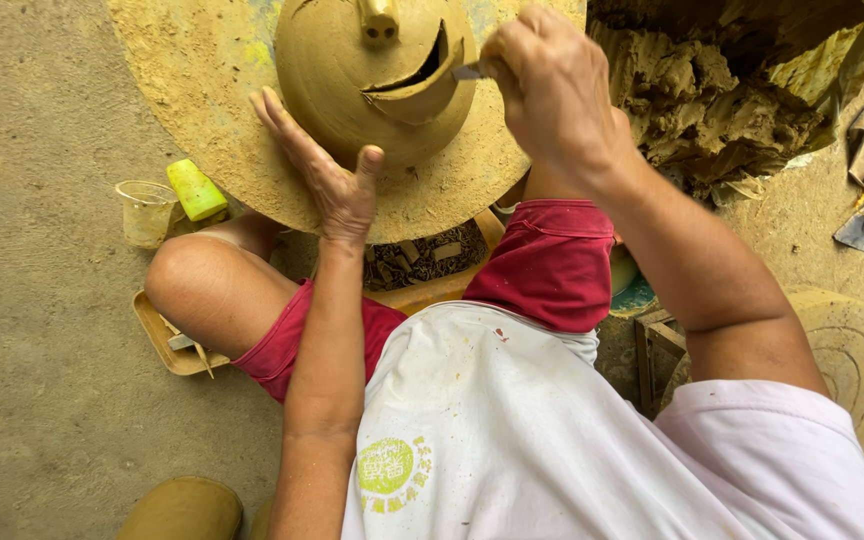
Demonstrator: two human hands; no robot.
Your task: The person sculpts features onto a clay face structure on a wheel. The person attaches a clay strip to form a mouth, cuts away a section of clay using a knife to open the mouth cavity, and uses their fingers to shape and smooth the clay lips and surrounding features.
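Clay, tan and still soft-looking, made up the rounded dome-shaped pot (pixel 377 85) that sat in the middle of the wide, clay-crusted round wheel disc (pixel 202 70), just ahead of our knees. Our left hand (pixel 327 170) lay spread and flat, fingers apart, against the pot's near wall, thumb up on its shoulder, gripping nothing and only bracing. Our right hand (pixel 552 85) was closed around a small thin-bladed cutting tool (pixel 470 71), its tip meeting the right end of the curved slot already opened in the dome. We judged that a clean cut called for a light, steady bracing palm, so the wall did not dent, and a blade drawn slowly along the curve without levering the loosened flap. A heap of raw brown clay (pixel 712 100) lay to the right of the disc. A clear plastic cup (pixel 144 210) and a yellow-green block (pixel 196 189) stood at its left rim, beside our bent knee.
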